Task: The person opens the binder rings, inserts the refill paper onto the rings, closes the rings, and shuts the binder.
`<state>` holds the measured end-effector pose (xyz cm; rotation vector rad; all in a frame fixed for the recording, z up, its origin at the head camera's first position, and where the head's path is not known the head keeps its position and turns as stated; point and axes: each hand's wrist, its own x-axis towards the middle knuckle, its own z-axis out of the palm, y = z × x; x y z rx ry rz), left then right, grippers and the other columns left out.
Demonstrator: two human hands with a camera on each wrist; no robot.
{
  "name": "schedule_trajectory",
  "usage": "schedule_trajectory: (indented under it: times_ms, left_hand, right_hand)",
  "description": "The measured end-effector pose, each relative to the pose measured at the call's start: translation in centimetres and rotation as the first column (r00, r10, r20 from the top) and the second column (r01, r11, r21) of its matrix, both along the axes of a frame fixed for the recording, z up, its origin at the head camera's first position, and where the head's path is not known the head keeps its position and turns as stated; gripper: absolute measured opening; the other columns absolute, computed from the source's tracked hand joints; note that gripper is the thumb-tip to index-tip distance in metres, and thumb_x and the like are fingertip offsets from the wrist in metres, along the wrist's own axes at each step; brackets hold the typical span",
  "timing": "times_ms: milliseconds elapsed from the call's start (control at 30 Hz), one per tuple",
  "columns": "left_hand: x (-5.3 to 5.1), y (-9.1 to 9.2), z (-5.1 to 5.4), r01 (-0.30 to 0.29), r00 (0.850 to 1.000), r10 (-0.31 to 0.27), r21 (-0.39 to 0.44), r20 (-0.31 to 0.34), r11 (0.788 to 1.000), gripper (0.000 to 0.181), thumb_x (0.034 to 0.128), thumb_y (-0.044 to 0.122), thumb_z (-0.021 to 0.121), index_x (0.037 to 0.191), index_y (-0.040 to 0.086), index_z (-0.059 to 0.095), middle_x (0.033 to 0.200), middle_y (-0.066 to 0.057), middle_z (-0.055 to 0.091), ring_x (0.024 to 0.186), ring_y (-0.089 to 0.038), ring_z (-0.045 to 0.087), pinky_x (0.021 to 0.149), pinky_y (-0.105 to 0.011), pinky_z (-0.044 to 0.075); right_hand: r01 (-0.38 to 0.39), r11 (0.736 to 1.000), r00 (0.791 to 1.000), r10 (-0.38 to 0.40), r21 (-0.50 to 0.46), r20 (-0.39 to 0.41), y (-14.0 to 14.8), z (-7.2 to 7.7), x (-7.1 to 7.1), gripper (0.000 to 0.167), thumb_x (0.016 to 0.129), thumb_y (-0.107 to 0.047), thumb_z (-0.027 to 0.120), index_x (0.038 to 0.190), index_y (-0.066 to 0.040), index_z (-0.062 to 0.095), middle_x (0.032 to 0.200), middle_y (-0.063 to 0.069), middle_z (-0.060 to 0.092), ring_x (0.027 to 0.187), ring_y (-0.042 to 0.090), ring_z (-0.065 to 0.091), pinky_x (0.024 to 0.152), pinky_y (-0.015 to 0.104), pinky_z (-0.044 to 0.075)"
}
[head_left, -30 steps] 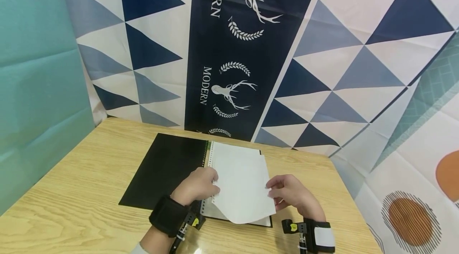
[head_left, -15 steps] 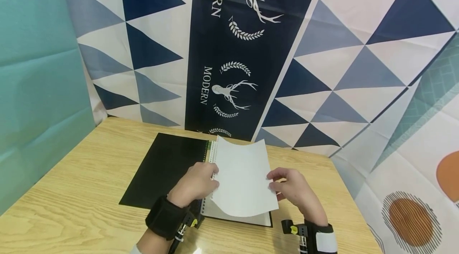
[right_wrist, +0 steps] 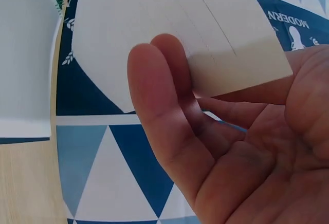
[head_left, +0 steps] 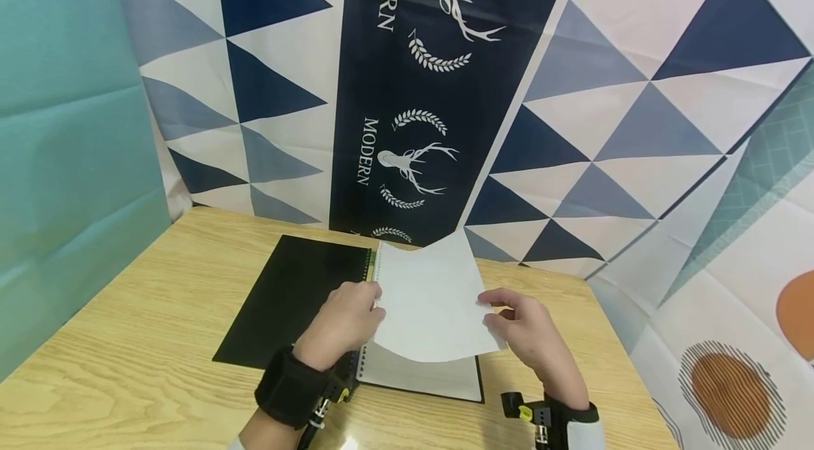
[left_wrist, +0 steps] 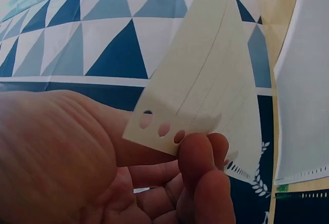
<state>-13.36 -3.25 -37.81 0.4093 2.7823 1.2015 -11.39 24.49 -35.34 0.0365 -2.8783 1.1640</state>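
Note:
A loose-leaf sheet of paper [head_left: 432,302] hangs tilted and slightly bowed above an open ring-bound notebook [head_left: 426,374]. My left hand [head_left: 343,319] pinches the sheet's left edge, which has a row of punched holes [left_wrist: 164,129]. On the opposite edge, my right hand [head_left: 524,328] pinches the paper between thumb and fingers. Faint ruled lines show on the sheet's underside in both wrist views. Beneath it the notebook's pages lie flat, their upper part hidden by the sheet. The black cover [head_left: 299,294] is folded out to the left, with my left wrist over its lower corner.
The wooden table [head_left: 140,337] extends on both sides of the notebook. A patterned cloth [head_left: 407,83] hangs behind its back edge, and a teal cloth [head_left: 70,153] hangs on the left. Both wrists wear black straps with small cameras [head_left: 511,404].
Both hands have raised the sheet and moved it slightly toward the back, so its near edge has lifted away from the notebook and more of the pages below shows.

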Motion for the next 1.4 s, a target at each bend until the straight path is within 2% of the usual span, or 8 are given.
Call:
schedule_trajectory:
  times_ms: [100,300,400,533,633,900,1200,1400]
  left_hand:
    - [-0.1,0.2,-0.2,-0.001,1.0,0.0,-0.014,-0.005,1.0,0.009,0.0973,0.007,0.062,0.099,0.0,0.068,0.067,-0.007,0.053,0.052,-0.018,0.051,0.048,-0.029,0.039]
    - [-0.1,0.3,-0.3,-0.002,1.0,0.002,-0.028,-0.014,1.0,0.009,0.0976,0.008,0.062,0.098,0.001,0.068,0.066,-0.006,0.051,0.052,-0.017,0.049,0.048,-0.029,0.038]
    - [-0.2,0.3,-0.3,-0.001,1.0,0.001,-0.027,-0.014,1.0,0.01,0.0979,0.007,0.062,0.101,0.0,0.068,0.067,-0.006,0.052,0.053,-0.018,0.05,0.049,-0.029,0.039]
    - [-0.2,0.3,-0.4,-0.002,1.0,0.001,-0.033,-0.013,0.999,0.01,0.0981,0.007,0.062,0.099,0.0,0.068,0.066,-0.006,0.051,0.053,-0.018,0.05,0.049,-0.028,0.039]
    - [-0.2,0.2,-0.4,-0.002,1.0,0.002,-0.035,-0.012,0.999,0.01,0.0984,0.007,0.062,0.098,0.0,0.068,0.066,-0.006,0.05,0.053,-0.018,0.05,0.049,-0.028,0.039]
    - [-0.4,0.2,-0.7,0.004,1.0,-0.004,-0.039,-0.004,0.999,0.012,0.0992,0.008,0.06,0.098,0.0,0.068,0.068,-0.007,0.052,0.055,-0.019,0.051,0.051,-0.029,0.04]
    - [-0.7,0.4,-1.1,0.0,1.0,0.001,-0.052,0.019,0.999,0.014,0.1003,0.01,0.06,0.103,-0.001,0.068,0.072,-0.009,0.055,0.058,-0.02,0.053,0.052,-0.029,0.042]
    - [-0.8,0.4,-1.2,-0.002,1.0,0.004,-0.051,0.025,0.999,0.014,0.1006,0.01,0.059,0.099,0.0,0.068,0.07,-0.008,0.054,0.057,-0.019,0.052,0.051,-0.029,0.041]
  right_hand:
    - [0.004,1.0,1.0,-0.004,0.006,0.008,0.0,0.0,0.0,0.034,0.092,-0.001,0.065,0.126,-0.003,0.068,0.129,0.021,0.066,0.089,0.02,0.069,0.068,0.03,0.053]
    - [-0.01,0.999,0.999,0.012,-0.046,0.052,-0.1,0.2,0.3,0.045,0.092,0.003,0.064,0.137,-0.001,0.06,0.136,0.026,0.061,0.095,0.025,0.073,0.07,0.033,0.056]
    - [-0.006,0.998,0.998,0.009,-0.055,0.06,-0.1,0.4,0.4,0.042,0.092,0.002,0.063,0.134,-0.002,0.062,0.134,0.025,0.061,0.095,0.024,0.073,0.07,0.032,0.056]
    - [0.011,1.0,0.999,-0.01,-0.021,0.041,-0.2,0.6,0.4,0.032,0.092,-0.001,0.064,0.123,-0.006,0.07,0.13,0.02,0.065,0.091,0.021,0.07,0.071,0.029,0.054]
    - [0.016,1.0,1.0,-0.016,-0.007,0.026,-0.3,0.7,0.4,0.03,0.092,-0.001,0.065,0.121,-0.005,0.071,0.13,0.019,0.066,0.091,0.02,0.071,0.071,0.029,0.054]
    - [-0.002,0.989,0.997,0.012,-0.145,0.07,-0.6,0.6,0.5,0.044,0.092,0.005,0.06,0.136,0.003,0.06,0.132,0.029,0.062,0.089,0.025,0.075,0.066,0.036,0.062]
    - [-0.006,0.986,0.996,0.021,-0.169,0.087,-0.7,0.6,0.7,0.049,0.091,0.007,0.058,0.14,0.004,0.056,0.138,0.031,0.057,0.089,0.026,0.075,0.064,0.034,0.061]
    - [-0.01,0.987,0.995,0.026,-0.161,0.099,-0.8,0.5,0.5,0.052,0.09,0.007,0.056,0.142,0.004,0.054,0.143,0.032,0.052,0.088,0.025,0.075,0.064,0.034,0.061]
